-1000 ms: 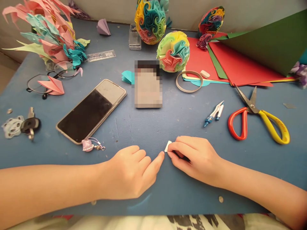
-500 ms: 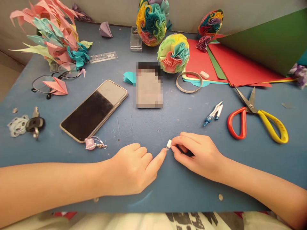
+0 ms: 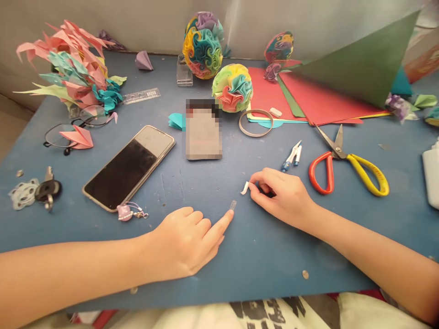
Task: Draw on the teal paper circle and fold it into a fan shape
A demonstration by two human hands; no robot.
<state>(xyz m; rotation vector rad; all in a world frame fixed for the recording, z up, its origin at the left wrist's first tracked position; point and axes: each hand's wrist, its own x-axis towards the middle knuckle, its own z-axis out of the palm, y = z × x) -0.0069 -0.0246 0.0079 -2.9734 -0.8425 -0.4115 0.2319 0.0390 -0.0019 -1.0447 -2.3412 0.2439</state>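
Observation:
My left hand (image 3: pixel 192 235) rests on the blue table with its index finger stretched out and the other fingers curled under. That fingertip presses the lower end of a small clear strip (image 3: pixel 233 205), which looks like double-sided tape and lies flat on the table. My right hand (image 3: pixel 284 194) pinches a short curled white strip of backing paper (image 3: pixel 244 188) between thumb and index finger. This white strip is a little above and right of the clear one, apart from it.
A phone (image 3: pixel 130 167) with a pink charm (image 3: pixel 125 212) lies left. Open scissors (image 3: pixel 338 153) and a compass (image 3: pixel 292 156) are right. Farther back are a tape roll (image 3: pixel 256 133), folded-paper balls (image 3: pixel 234 87), coloured sheets (image 3: pixel 329 100) and glasses (image 3: pixel 56 135). Keys (image 3: pixel 48 187) lie far left.
My right hand has moved up and away from my left fingertip, carrying the white backing paper. The clear strip now shows separately under my left index finger. The view has shifted slightly.

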